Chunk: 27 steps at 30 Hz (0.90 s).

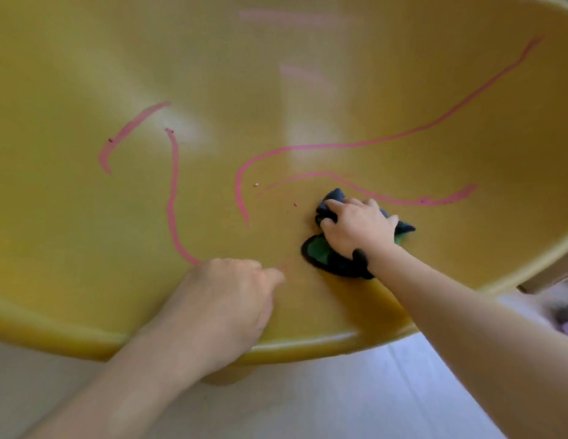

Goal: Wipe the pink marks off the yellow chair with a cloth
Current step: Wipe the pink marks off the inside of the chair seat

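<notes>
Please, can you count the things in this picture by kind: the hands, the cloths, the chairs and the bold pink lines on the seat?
hands: 2 (left hand, right hand)
cloth: 1
yellow chair: 1
bold pink lines: 4
total: 8

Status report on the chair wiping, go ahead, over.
Right hand grips dark cloth, pressed on yellow chair seat. Left hand curled, bracing on seat front, holding nothing. Several pink marks unwiped. Nothing in the way.

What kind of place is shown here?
Probably a room indoors, perhaps a home; little shows: a yellow chair with pink marks, a pale floor, and blurred clutter at the right edge.
</notes>
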{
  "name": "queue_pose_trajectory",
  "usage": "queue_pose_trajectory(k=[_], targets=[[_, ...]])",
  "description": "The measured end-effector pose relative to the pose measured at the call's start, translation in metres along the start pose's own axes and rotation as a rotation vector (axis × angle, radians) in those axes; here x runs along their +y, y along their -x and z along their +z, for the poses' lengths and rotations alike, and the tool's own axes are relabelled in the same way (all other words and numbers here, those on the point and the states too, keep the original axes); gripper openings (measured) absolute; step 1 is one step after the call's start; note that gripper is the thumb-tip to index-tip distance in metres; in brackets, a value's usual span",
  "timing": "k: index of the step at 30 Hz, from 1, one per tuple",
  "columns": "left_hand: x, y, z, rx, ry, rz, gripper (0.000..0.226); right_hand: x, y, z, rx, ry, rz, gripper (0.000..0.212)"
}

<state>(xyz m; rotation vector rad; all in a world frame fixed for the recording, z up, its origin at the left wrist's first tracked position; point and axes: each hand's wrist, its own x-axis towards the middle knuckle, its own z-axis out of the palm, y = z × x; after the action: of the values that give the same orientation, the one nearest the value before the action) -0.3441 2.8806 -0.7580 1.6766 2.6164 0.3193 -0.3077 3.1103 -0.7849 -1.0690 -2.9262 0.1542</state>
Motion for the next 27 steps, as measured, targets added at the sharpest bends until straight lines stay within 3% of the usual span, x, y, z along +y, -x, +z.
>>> queue_pose_trajectory(k=[5,7,9,12,14,17,18,20,22,24,25,27], targets=[[0.001,0.001,-0.005,0.1,0.155,-0.061,0.022,-0.033,0.117,-0.016,-0.053,-0.186,-0.51,0.029],[0.004,0.001,-0.006,0.039,0.117,-0.051,0.025,-0.013,0.082,-0.017,-0.083,-0.109,-0.438,0.035],[0.005,0.002,-0.008,0.042,0.076,-0.031,0.026,0.008,0.026,-0.008,0.022,0.074,-0.2,0.036],[0.001,0.004,-0.003,0.028,0.1,-0.059,0.032,0.009,-0.018,0.005,0.124,-0.124,0.159,0.039],[-0.001,0.004,-0.003,0.04,0.14,-0.07,0.036,-0.03,-0.01,0.017,0.057,-0.159,0.045,0.039],[-0.001,0.003,-0.006,0.104,0.204,-0.106,0.027,-0.084,0.044,0.018,-0.075,-0.127,-0.432,0.045],[-0.003,0.004,-0.007,0.121,0.222,-0.121,0.023,-0.084,0.048,0.014,-0.092,-0.132,-0.513,0.049],[-0.001,0.006,-0.008,0.122,0.214,-0.114,0.024,-0.052,0.027,0.007,-0.099,-0.083,-0.436,0.049],[-0.001,0.01,-0.007,0.112,0.2,-0.103,0.024,-0.005,-0.008,0.003,-0.064,0.019,-0.177,0.047],[-0.001,0.013,-0.006,0.117,0.202,-0.102,0.024,0.021,-0.032,0.002,0.001,-0.033,0.085,0.047],[-0.001,0.013,-0.006,0.13,0.203,-0.109,0.024,0.014,-0.035,0.003,0.025,-0.062,0.122,0.048],[-0.002,0.011,-0.007,0.183,0.211,-0.132,0.025,-0.02,-0.027,0.014,-0.024,-0.091,-0.017,0.047]])
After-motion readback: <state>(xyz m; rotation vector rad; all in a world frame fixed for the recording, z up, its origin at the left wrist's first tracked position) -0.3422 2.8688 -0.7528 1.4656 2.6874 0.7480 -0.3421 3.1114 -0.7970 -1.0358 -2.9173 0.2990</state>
